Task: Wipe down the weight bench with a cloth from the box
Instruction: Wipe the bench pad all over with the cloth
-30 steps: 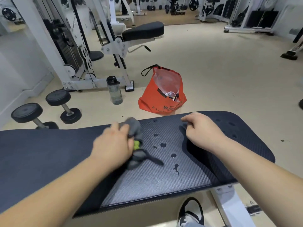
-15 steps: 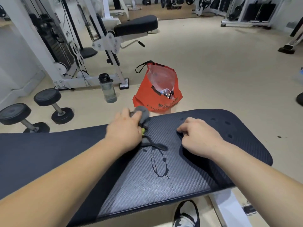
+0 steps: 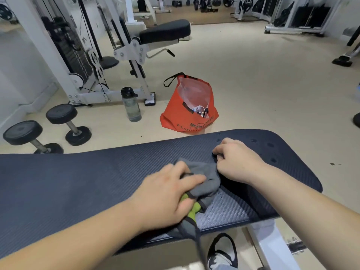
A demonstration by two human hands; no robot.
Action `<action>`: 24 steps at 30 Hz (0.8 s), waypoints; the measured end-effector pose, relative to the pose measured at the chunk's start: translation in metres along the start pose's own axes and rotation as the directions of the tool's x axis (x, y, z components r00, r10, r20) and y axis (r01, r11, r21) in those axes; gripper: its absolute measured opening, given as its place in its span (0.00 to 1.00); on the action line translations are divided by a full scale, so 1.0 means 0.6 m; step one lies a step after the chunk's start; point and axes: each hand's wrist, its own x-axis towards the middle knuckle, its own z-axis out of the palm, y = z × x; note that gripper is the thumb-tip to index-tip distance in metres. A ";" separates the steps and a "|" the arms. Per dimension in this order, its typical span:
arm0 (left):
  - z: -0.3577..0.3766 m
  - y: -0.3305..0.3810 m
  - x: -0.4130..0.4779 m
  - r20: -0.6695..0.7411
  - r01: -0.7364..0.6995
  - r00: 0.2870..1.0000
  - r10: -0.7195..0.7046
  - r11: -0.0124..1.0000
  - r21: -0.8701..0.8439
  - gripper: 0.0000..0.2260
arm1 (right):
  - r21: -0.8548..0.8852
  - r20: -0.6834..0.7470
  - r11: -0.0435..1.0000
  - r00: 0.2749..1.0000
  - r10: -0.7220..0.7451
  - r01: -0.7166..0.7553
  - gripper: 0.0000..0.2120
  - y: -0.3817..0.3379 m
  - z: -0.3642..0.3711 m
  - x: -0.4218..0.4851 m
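Head: grey cloth — bunched, green-lined.

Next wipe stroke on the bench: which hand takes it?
Left. The left hand grips the grey cloth, which lies on the bench pad. The right hand holds no cloth; it rests curled on the pad beside the cloth, probably bracing.

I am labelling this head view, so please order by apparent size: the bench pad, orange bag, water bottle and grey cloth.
1. bench pad, by far the largest
2. orange bag
3. grey cloth, though the left hand hides part and it lies nearer the camera
4. water bottle
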 end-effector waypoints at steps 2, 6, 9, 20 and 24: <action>-0.004 -0.036 0.008 -0.014 0.094 0.995 -0.094 0.994 0.051 0.24 | 0.009 -0.006 1.000 1.000 0.004 -0.004 0.17 -0.002 0.000 -0.004; -0.007 -0.028 0.030 -0.171 0.587 0.804 -0.569 0.806 0.080 0.20 | 0.049 -0.059 0.999 0.998 -0.016 0.019 0.16 -0.008 -0.003 -0.016; 0.008 0.058 -0.004 -0.076 0.331 0.942 -0.327 0.942 0.053 0.21 | 0.083 -0.118 0.994 0.991 -0.067 0.077 0.19 -0.021 -0.010 -0.020; -0.043 -0.022 -0.089 -0.022 0.254 0.953 -0.301 0.838 -0.482 0.22 | 0.054 0.027 0.900 0.901 -0.434 0.432 0.26 -0.130 0.023 -0.103; -0.032 -0.075 -0.122 -0.226 0.351 0.859 -0.458 0.851 -0.391 0.19 | -0.158 0.185 0.904 0.911 -0.368 0.397 0.36 -0.159 0.057 -0.117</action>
